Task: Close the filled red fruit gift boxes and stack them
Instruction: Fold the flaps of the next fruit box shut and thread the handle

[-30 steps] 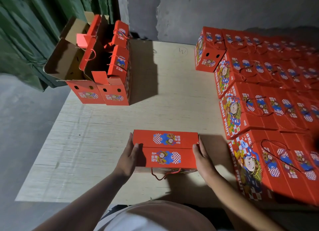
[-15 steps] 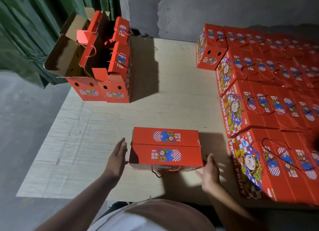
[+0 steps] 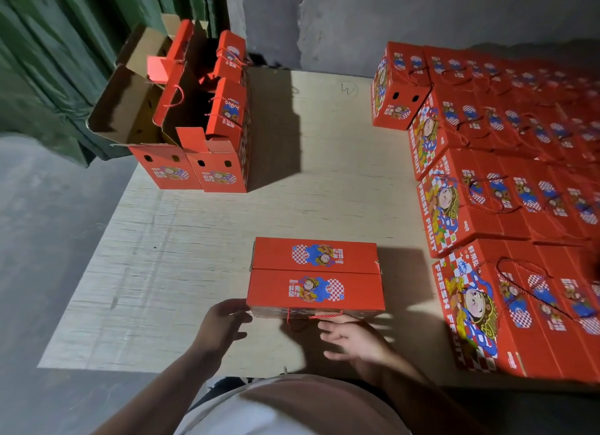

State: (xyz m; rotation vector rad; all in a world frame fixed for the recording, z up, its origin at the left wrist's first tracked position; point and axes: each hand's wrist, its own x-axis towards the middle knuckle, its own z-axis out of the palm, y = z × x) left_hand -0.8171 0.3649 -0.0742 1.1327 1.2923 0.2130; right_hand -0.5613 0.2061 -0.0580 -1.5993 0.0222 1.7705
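Both hands, left [image 3: 224, 324] and right [image 3: 354, 339], loose-fingered, holding nothing, flank a closed red box [image 3: 315, 277] near the table's [image 3: 194, 239] front edge, bare wood beyond.

Dim room, hard shadows, wide-angle edge distortion.
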